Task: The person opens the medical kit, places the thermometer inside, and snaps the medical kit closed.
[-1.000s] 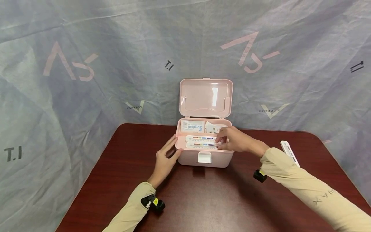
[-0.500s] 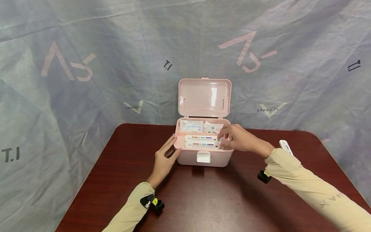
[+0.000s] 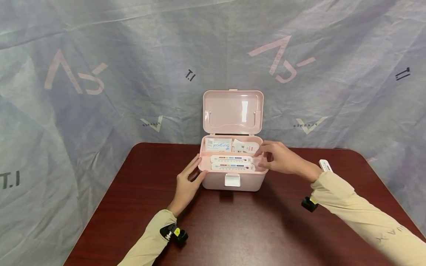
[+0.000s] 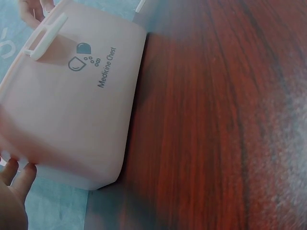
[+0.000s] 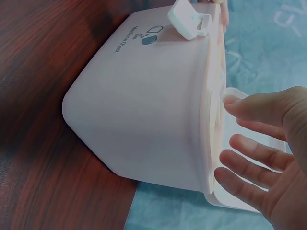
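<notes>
A pink medicine chest (image 3: pixel 214 181) stands on the table with its lid raised. Two white thermometers, the rear one (image 3: pixel 232 159) and the front one (image 3: pixel 233 167), lie side by side in its front compartment. My left hand (image 3: pixel 186 186) rests its fingers against the chest's left end, thumb near the front corner. Over the right end is my right hand (image 3: pixel 283 159), fingers loosely bent, apart from the thermometers. In the right wrist view the right hand (image 5: pixel 268 148) shows spread fingers with nothing between them, beside the rim. Whether they touch the rim I cannot tell.
Behind the thermometers, a white packet marked Surgical (image 3: pixel 217 145) and another white packet (image 3: pixel 245 146) fill the rear compartments. A white latch (image 3: pixel 232 180) hangs at the front. Another white strip (image 3: pixel 325 165) lies at right, partly hidden by my sleeve. A grey cloth (image 3: pixel 133 74) hangs behind the table.
My right hand has let go of the thermometers and drawn back to the right, uncovering their right ends. The left hand stays against the chest. The view has shifted slightly.
</notes>
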`<state>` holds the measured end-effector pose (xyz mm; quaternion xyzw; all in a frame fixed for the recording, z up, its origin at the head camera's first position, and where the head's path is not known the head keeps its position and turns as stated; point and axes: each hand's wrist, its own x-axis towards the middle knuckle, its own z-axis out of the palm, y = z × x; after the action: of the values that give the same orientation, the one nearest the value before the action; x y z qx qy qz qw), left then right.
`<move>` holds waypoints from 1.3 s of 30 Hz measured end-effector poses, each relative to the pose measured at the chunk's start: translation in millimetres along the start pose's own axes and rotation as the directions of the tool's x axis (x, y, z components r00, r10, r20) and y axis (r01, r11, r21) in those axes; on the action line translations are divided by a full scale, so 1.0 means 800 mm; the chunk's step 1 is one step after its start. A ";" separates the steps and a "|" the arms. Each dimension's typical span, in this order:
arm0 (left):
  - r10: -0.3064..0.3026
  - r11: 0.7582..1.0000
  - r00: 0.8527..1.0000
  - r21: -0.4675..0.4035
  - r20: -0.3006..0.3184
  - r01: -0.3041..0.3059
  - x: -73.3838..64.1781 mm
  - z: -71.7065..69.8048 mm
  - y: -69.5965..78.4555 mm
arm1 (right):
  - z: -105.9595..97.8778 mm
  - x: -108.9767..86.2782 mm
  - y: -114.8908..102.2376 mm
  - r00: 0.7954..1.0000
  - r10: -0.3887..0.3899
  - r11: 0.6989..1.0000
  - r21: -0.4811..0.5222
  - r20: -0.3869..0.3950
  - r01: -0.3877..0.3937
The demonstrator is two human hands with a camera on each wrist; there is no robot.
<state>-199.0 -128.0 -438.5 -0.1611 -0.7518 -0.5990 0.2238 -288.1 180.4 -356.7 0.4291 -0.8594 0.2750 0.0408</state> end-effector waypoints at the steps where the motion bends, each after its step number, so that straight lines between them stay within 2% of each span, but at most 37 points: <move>1: -0.004 1.000 1.000 -0.002 -0.001 0.004 0.000 0.000 0.000 | -0.001 -0.001 0.000 1.000 -0.004 1.000 -0.003 -0.004 0.004; 15: -0.001 1.000 1.000 0.004 -0.002 0.001 0.001 -0.001 0.004 | -0.010 -0.013 0.002 0.999 0.028 0.999 -0.031 -0.019 -0.028; 20: -0.022 1.000 1.000 0.005 0.004 0.022 0.001 -0.001 0.003 | -0.011 -0.018 0.004 0.999 0.038 0.998 -0.044 -0.034 -0.040; 27: -0.025 1.000 1.000 0.011 0.002 0.025 0.000 -0.001 0.001 | -0.014 -0.023 0.007 0.997 0.073 0.996 -0.043 -0.018 -0.074; 39: -0.021 1.000 1.000 0.010 0.000 0.021 -0.001 0.000 0.001 | -0.019 -0.032 0.010 0.997 0.077 0.995 -0.059 -0.026 -0.079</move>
<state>-198.1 -128.0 -438.1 -0.1522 -0.7565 -0.5975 0.2182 -280.3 210.3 -355.4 0.3905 -0.8828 0.2556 0.0532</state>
